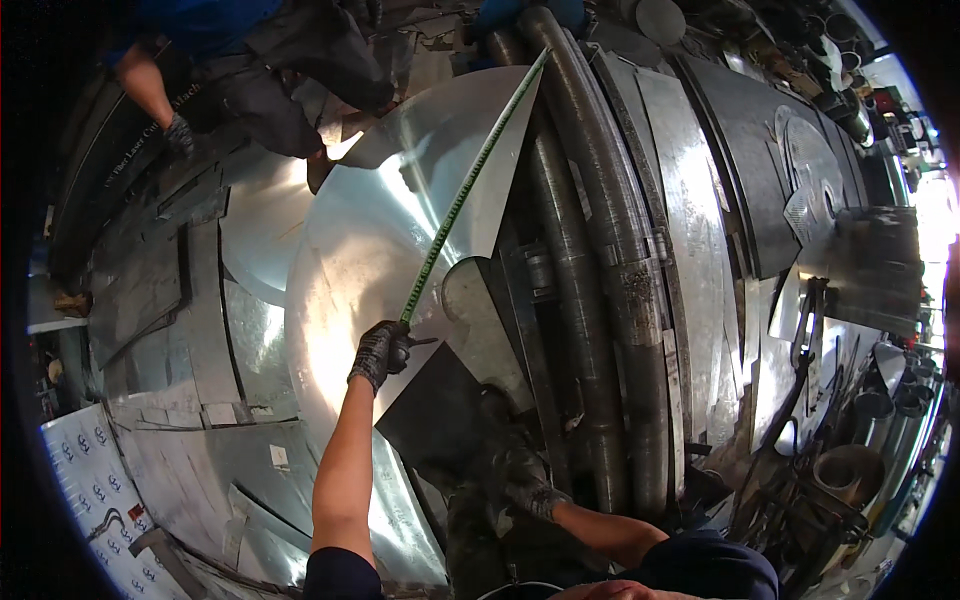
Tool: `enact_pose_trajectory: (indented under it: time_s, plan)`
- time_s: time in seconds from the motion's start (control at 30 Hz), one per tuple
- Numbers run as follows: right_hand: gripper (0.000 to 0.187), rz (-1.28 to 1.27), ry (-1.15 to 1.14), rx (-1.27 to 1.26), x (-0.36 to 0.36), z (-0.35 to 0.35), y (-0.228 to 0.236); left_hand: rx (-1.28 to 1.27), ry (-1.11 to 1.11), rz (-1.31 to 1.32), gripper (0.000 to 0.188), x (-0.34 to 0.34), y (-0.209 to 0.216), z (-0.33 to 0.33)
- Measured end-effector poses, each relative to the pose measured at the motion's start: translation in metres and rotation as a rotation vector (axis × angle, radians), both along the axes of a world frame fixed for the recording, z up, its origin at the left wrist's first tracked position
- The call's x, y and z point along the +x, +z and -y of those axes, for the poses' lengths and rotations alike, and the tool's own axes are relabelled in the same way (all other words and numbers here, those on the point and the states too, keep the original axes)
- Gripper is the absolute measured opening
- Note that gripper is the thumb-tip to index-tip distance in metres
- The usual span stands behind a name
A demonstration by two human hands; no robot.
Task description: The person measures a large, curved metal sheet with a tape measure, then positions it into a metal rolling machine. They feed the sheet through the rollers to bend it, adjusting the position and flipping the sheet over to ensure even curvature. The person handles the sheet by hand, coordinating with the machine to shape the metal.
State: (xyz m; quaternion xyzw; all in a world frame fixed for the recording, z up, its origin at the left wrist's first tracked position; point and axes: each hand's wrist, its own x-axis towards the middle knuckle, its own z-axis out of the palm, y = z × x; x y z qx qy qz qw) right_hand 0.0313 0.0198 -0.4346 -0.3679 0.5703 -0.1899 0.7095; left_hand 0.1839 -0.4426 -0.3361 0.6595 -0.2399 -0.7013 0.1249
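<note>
While left hand (pixel 374 354) clamps tape measure (pixel 459 203) stretching forward, right hand (pixel 534 490) apart, grip unclear.

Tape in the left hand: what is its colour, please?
Tape is green with dark markings; the head view shows it best.

A spread of overlapping flat grey metal sheets (pixel 190 460) makes up the carrying surface, its underside hidden; on it lies 1 large, shiny silver metal sheet with a broadly curved left edge (pixel 335 235), tapering to a point at the upper right; 1 long, narrow green measuring tape (pixel 465 190) runs across that sheet, contact along its length unclear; to the right, 2 long, dark, round metal pipes (pixel 605 190) lie side by side; beyond them are 1 long, pale, glossy metal sheet (pixel 690 200) and 1 broad, dark metal sheet (pixel 735 150).
</note>
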Motion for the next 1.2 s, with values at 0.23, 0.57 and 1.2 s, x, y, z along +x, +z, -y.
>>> enact_pose_trajectory:
  time_s: [0.23,0.57,1.2]
  plan:
    - [0.049,-0.216,0.320,0.036,-0.020,0.016,0.056,0.144,0.026,0.004,0.017,-0.024,-0.010,0.019]
    - [0.045,-0.307,0.254,0.151,-0.017,0.012,0.055,0.117,0.026,0.050,0.019,-0.053,-0.018,0.038]
    - [0.043,-0.337,0.205,0.213,-0.014,0.000,0.037,0.066,0.033,-0.005,0.015,-0.049,-0.021,0.040]
